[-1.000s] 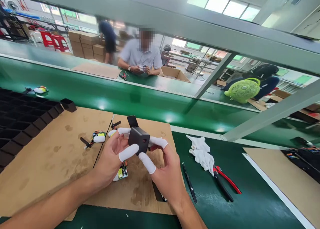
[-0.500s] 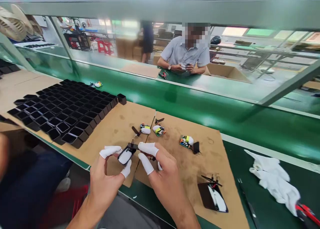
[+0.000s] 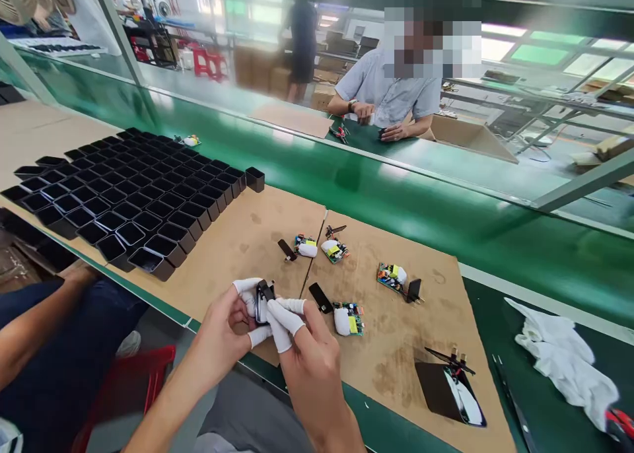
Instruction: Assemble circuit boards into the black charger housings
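My left hand (image 3: 218,337), in white finger cots, is closed round a small black plastic housing (image 3: 258,311) with its thumb and fingers. My right hand (image 3: 312,357), also in finger cots, pinches at the black end plate (image 3: 265,290) at the housing's top; the fingers partly hide it. Just right of my hands, a circuit board (image 3: 349,319) with a white blob and yellow part lies beside a black plate (image 3: 321,298). Farther back lie similar boards, one on the left (image 3: 306,247), one in the middle (image 3: 335,249) and one on the right (image 3: 391,277).
Many open black housings (image 3: 148,209) stand in rows at left. A housing with a board inside (image 3: 448,390) lies at front right, near tweezers (image 3: 512,403), a white cloth (image 3: 564,354) and red-handled pliers (image 3: 621,426). A co-worker (image 3: 386,100) sits across the green belt (image 3: 361,175).
My right fingers have moved in against the housing, and the end plate now sits closer over its opening. The view has shifted, uncovering the nearest board. The co-worker's hands have moved apart.
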Tool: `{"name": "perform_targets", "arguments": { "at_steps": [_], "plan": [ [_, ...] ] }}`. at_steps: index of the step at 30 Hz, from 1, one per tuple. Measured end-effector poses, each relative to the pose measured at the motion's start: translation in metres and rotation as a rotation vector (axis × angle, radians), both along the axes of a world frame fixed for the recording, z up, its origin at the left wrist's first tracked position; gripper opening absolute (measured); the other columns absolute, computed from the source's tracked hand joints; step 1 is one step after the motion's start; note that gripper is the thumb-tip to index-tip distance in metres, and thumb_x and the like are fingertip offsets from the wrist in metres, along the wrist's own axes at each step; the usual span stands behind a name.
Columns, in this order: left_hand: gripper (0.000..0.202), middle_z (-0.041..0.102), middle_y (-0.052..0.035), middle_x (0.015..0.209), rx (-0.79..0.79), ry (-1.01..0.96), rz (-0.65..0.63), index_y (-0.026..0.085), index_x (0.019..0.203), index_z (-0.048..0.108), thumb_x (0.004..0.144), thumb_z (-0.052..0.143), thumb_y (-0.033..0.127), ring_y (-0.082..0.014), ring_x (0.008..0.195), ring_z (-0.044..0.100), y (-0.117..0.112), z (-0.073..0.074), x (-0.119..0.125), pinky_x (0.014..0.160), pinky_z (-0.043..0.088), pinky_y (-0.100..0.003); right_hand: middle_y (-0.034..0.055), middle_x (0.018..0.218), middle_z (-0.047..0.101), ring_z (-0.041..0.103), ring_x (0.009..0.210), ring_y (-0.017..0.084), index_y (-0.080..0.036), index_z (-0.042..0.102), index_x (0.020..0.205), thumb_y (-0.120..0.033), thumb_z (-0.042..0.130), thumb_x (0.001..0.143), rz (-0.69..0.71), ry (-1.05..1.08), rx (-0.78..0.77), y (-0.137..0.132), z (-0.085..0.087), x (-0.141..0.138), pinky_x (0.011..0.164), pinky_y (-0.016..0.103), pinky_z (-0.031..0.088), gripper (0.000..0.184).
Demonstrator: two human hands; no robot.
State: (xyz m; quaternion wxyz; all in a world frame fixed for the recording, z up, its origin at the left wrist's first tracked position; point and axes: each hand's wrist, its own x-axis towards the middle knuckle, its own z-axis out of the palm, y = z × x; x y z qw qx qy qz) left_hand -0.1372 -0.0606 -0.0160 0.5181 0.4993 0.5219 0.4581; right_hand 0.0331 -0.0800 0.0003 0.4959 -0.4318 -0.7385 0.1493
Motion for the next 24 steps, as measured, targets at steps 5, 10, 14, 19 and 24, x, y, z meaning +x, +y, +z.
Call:
{"name": "perform_targets", "arguments": {
  "at_steps": [5,10,14,19,24],
  "plan": [
    [0.043,0.062,0.0071,0.075,0.128,0.188,0.066,0.022,0.112,0.071,0.069,0.075,0.016,-0.0153,0.064,0.063,0.003,0.000,0.002,0.065,0.056,-0.027,0.0132,0.136,0.076,0.081,0.129,0.027,-0.033,0.084,0.132,-0.001,0.068,0.107,0.005,0.067,-0.117,-0.001,0.011,-0.001,0.104,0.041,0.074,0.044],
    [0.021,0.058,0.0075,0.068,0.290,0.432,0.219,0.025,0.093,0.062,0.074,0.068,0.018,-0.0166,0.057,0.058,-0.009,-0.007,0.016,0.057,0.046,-0.027,0.0152,0.126,0.078,0.081,0.121,0.029,-0.029,0.082,0.129,-0.003,0.067,0.109,-0.056,-0.071,-0.080,-0.013,0.015,-0.003,0.094,0.042,0.074,0.036],
    [0.013,0.056,0.0070,0.067,0.349,0.503,0.292,0.028,0.084,0.053,0.083,0.064,0.021,-0.0162,0.055,0.054,-0.012,-0.005,0.022,0.056,0.042,-0.027,0.0149,0.118,0.076,0.078,0.113,0.030,-0.025,0.079,0.129,-0.004,0.066,0.109,-0.136,-0.172,-0.059,-0.018,0.018,-0.009,0.089,0.044,0.071,0.032],
    [0.020,0.054,0.0069,0.065,0.334,0.488,0.304,0.029,0.079,0.045,0.083,0.063,0.020,-0.0156,0.054,0.050,-0.011,-0.004,0.022,0.055,0.038,-0.027,0.0140,0.110,0.073,0.073,0.101,0.030,-0.022,0.075,0.108,-0.005,0.064,0.109,-0.116,-0.306,-0.047,-0.010,0.025,-0.011,0.081,0.043,0.066,0.020],
    [0.021,0.055,0.0072,0.066,0.291,0.461,0.272,0.028,0.081,0.048,0.078,0.067,0.021,-0.0157,0.056,0.051,-0.011,-0.002,0.016,0.057,0.040,-0.027,0.0142,0.111,0.075,0.073,0.100,0.030,-0.022,0.071,0.099,-0.007,0.062,0.111,-0.025,-0.411,-0.039,-0.001,0.032,-0.003,0.081,0.043,0.065,0.021]
  ]
}}
